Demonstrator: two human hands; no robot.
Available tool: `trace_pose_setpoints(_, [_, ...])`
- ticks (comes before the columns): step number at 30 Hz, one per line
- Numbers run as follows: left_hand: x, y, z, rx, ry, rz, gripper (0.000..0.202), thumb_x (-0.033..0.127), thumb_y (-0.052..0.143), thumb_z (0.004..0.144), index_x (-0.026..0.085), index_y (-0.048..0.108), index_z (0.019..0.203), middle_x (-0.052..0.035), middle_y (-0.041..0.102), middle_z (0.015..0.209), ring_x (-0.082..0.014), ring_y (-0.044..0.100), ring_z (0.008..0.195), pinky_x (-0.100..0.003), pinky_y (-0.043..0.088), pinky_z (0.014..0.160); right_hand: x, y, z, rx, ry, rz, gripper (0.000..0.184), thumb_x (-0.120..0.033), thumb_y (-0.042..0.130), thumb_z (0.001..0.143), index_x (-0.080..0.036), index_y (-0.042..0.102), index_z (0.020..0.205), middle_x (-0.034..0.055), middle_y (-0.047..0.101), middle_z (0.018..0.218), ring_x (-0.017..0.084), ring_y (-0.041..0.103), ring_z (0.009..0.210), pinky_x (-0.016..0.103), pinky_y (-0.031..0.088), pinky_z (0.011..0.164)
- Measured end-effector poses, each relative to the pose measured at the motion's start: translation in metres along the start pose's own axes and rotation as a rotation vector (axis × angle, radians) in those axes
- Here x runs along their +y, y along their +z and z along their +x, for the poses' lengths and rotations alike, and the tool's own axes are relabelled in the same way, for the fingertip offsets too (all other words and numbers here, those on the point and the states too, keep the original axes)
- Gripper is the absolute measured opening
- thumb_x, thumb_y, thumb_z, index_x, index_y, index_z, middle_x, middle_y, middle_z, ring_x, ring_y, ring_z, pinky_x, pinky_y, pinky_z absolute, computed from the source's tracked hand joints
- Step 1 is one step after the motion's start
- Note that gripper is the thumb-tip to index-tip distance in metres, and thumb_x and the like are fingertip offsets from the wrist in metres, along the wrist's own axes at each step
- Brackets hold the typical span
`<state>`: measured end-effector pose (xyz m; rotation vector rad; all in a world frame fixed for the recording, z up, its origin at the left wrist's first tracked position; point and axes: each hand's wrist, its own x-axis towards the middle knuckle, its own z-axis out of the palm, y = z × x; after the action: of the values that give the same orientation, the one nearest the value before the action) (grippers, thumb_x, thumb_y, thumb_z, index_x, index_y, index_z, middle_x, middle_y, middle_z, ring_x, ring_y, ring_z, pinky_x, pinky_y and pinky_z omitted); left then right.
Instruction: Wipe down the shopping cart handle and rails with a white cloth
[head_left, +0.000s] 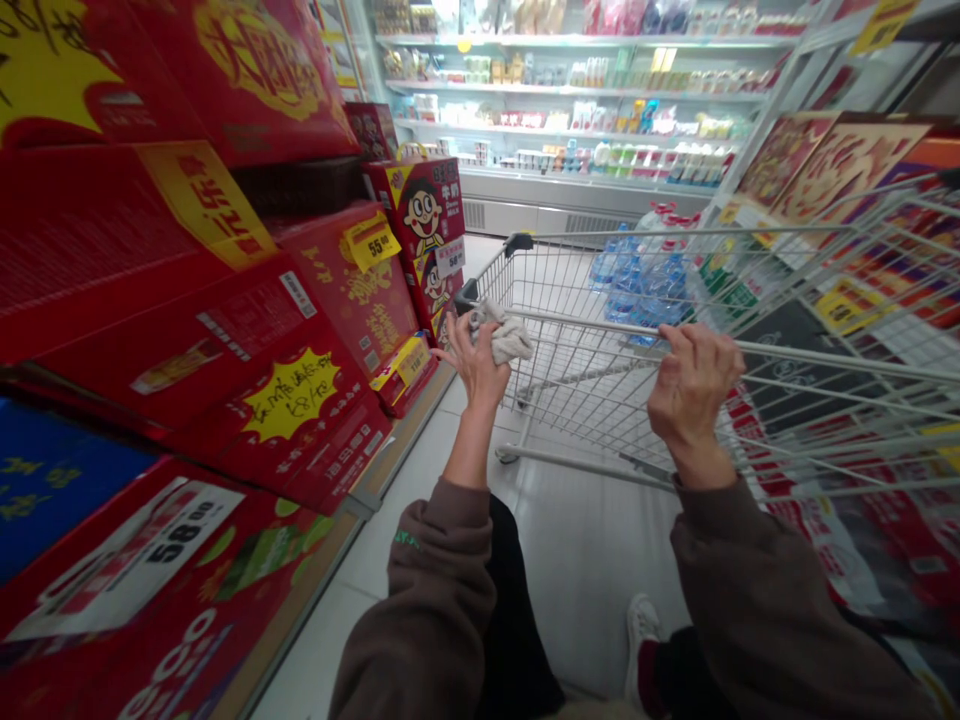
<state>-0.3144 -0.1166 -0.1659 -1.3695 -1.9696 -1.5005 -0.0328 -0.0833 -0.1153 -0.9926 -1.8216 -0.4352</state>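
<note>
left hand (pixel 474 368) holds a crumpled cloth (pixel 508 335) against the shopping cart rail (pixel 600 323).

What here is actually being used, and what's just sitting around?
In use: left hand holding a crumpled cloth; right hand gripping the shopping cart handle.

Just around: bottled water inside the cart; red boxed goods stacked on the left; a refrigerated display case ahead.
</note>
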Motion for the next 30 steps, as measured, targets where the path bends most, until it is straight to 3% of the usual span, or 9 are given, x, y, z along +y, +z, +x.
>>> trace_pose_setpoints(3, [-0.008, 0.000, 0.003, 0.054, -0.012, -0.074, 0.062, 0.007, 0.062, 0.069, 0.018, 0.056, 0.130, -0.0169, 0.055, 0.133, -0.0325, 0.051, 0.133, -0.060, 0.036, 0.120, 0.001, 0.000, 0.000, 0.004, -0.019, 0.000, 0.052, -0.038, 0.027, 0.105, -0.018, 0.064, 0.135, 0.0156, 0.065, 0.130, 0.032, 0.054, 0.128, 0.056, 0.032, 0.115])
trace_pose_setpoints(6, [-0.015, 0.004, 0.007, 0.117, -0.051, -0.140, 0.075, 0.014, 0.066, 0.073, 0.015, 0.044, 0.144, -0.0168, 0.053, 0.129, -0.0278, 0.055, 0.123, -0.046, 0.046, 0.112, 0.002, 0.000, -0.001, 0.005, -0.030, 0.002, 0.052, -0.037, 0.026, 0.105, -0.018, 0.064, 0.135, 0.0160, 0.065, 0.128, 0.032, 0.054, 0.127, 0.056, 0.032, 0.114])
trace_pose_setpoints(8, [-0.017, 0.006, 0.009, 0.105, -0.057, -0.132, 0.068, 0.018, 0.068, 0.075, 0.017, 0.049, 0.140, -0.0150, 0.053, 0.125, -0.0275, 0.055, 0.120, -0.044, 0.048, 0.110, 0.002, -0.001, -0.001, 0.008, -0.035, -0.009, 0.052, -0.037, 0.025, 0.105, -0.018, 0.064, 0.134, 0.0159, 0.066, 0.128, 0.032, 0.055, 0.127, 0.055, 0.033, 0.114])
trace_pose_setpoints(11, [-0.017, 0.005, 0.006, 0.107, -0.043, -0.062, 0.045, 0.020, 0.070, 0.074, 0.017, 0.061, 0.118, -0.0169, 0.048, 0.128, -0.0319, 0.051, 0.127, -0.048, 0.047, 0.111, 0.001, -0.001, -0.001, 0.012, -0.036, -0.024, 0.053, -0.038, 0.024, 0.106, -0.018, 0.064, 0.134, 0.0160, 0.066, 0.128, 0.032, 0.055, 0.126, 0.055, 0.033, 0.113])
trace_pose_setpoints(15, [-0.016, 0.000, -0.006, 0.107, 0.083, 0.014, 0.031, 0.024, 0.072, 0.076, 0.020, 0.058, 0.103, -0.0191, 0.047, 0.142, -0.0381, 0.036, 0.148, -0.061, 0.028, 0.125, 0.001, -0.002, -0.001, 0.003, -0.022, -0.018, 0.053, -0.040, 0.024, 0.105, -0.019, 0.064, 0.134, 0.0157, 0.066, 0.129, 0.032, 0.055, 0.126, 0.055, 0.033, 0.114])
trace_pose_setpoints(19, [-0.014, 0.003, -0.011, 0.145, 0.173, -0.008, 0.020, 0.023, 0.060, 0.091, 0.024, 0.053, 0.110, -0.0126, 0.062, 0.132, -0.0279, 0.051, 0.140, -0.063, 0.017, 0.130, 0.002, -0.001, -0.003, 0.006, -0.020, -0.017, 0.051, -0.039, 0.027, 0.105, -0.019, 0.064, 0.134, 0.0153, 0.066, 0.129, 0.032, 0.055, 0.126, 0.056, 0.032, 0.114])
trace_pose_setpoints(23, [-0.012, 0.024, -0.020, 0.229, 0.044, 0.061, 0.032, 0.014, 0.051, 0.096, 0.025, 0.054, 0.126, -0.0158, 0.058, 0.137, -0.0270, 0.049, 0.141, -0.061, 0.025, 0.127, 0.003, -0.002, -0.006, 0.019, -0.034, -0.024, 0.050, -0.039, 0.028, 0.105, -0.019, 0.063, 0.136, 0.0148, 0.065, 0.130, 0.032, 0.054, 0.127, 0.055, 0.033, 0.114])
trace_pose_setpoints(28, [-0.023, 0.038, -0.054, 0.003, -0.002, 0.022, 0.045, 0.005, 0.058, 0.085, 0.019, 0.059, 0.128, -0.0219, 0.052, 0.139, -0.0348, 0.041, 0.147, -0.064, 0.032, 0.123, -0.001, -0.010, -0.005, -0.010, -0.016, -0.014, 0.049, -0.038, 0.030, 0.105, -0.018, 0.064, 0.134, 0.0163, 0.066, 0.129, 0.033, 0.054, 0.126, 0.057, 0.033, 0.113])
trace_pose_setpoints(30, [-0.027, 0.034, -0.059, 0.002, 0.034, 0.008, 0.046, 0.004, 0.055, 0.085, 0.022, 0.061, 0.127, -0.0194, 0.052, 0.138, -0.0331, 0.042, 0.146, -0.063, 0.033, 0.122, -0.011, -0.011, 0.002, -0.019, 0.037, -0.009, 0.047, -0.037, 0.032, 0.105, -0.018, 0.066, 0.130, 0.0169, 0.066, 0.128, 0.033, 0.054, 0.125, 0.058, 0.033, 0.112])
